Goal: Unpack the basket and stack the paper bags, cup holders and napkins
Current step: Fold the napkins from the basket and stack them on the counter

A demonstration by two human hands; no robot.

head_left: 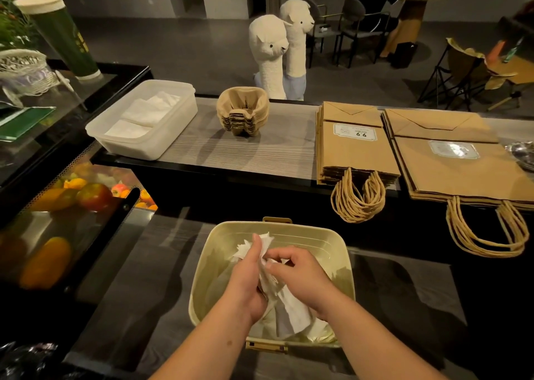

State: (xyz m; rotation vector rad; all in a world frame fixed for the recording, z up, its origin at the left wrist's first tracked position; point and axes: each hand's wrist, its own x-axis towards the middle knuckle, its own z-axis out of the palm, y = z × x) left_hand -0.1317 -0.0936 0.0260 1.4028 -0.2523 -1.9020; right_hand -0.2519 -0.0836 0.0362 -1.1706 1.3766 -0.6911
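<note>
most of the unpacking looks done: two stacks of flat brown paper bags (pixel 357 145) and nested brown pulp cup holders (pixel 242 110) sit on the counter, some white napkins in a clear plastic tub (pixel 138 119). in the cream plastic basket (pixel 341 252), the left hand (pixel 245 275) and right hand (pixel 297 269) both grip the last crumpled white napkins (pixel 286 307), still to be stacked.

basket (pixel 332 243) pale yellow | napkins (pixel 291 307) white | paper bags (pixel 352 151) brown | cup holders (pixel 242 116) probably tan
</note>
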